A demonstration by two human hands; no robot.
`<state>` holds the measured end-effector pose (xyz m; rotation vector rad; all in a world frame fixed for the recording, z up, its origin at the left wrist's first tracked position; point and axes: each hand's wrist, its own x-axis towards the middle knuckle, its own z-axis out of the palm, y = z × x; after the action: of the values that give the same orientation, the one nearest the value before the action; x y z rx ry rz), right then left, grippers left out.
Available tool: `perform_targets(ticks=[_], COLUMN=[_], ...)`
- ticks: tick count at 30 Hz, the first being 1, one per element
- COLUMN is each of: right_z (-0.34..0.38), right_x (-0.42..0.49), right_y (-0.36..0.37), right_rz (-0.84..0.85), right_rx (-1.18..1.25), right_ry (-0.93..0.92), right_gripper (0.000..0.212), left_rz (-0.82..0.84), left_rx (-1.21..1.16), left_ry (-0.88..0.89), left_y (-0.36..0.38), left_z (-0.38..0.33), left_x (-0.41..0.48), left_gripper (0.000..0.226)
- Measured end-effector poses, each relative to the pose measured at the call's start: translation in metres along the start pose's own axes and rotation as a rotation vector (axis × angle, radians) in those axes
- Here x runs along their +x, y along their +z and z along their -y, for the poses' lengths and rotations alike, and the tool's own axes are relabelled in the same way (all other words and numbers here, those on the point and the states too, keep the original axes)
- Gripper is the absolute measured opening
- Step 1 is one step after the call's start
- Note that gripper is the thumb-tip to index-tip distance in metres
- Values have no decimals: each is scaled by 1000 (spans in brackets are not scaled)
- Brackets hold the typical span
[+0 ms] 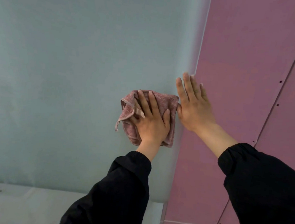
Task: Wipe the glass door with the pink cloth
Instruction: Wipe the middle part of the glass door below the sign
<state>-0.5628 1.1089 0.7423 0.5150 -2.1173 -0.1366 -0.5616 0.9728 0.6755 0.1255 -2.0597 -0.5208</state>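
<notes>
Now mid-wipe: the left hand (151, 119), fingers flat and spread, presses the folded pink cloth (169, 103) against the glass door (58, 69) at centre frame. The right hand (193, 106) lies flat just beside it, holding nothing. The next stroke likely sweeps left under even pressure.

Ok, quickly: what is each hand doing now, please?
Left hand: open, pressing the cloth flat on the door.
Right hand: open, fingers straight, holding nothing.
</notes>
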Motion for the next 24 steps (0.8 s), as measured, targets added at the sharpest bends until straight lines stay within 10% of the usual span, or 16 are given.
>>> perform_targets(ticks=[10,24], right_z=[19,40], right_x=[-4,-5], right_y=[-9,-4], right_rz=[3,69], right_rx=[63,27], right_ry=[125,229], right_gripper=[73,87], left_rz=[38,9], left_rx=[51,178], left_ry=[182,1], left_y=[-13,-63], left_z=[34,134], left_x=[9,59], left_gripper=[84,83])
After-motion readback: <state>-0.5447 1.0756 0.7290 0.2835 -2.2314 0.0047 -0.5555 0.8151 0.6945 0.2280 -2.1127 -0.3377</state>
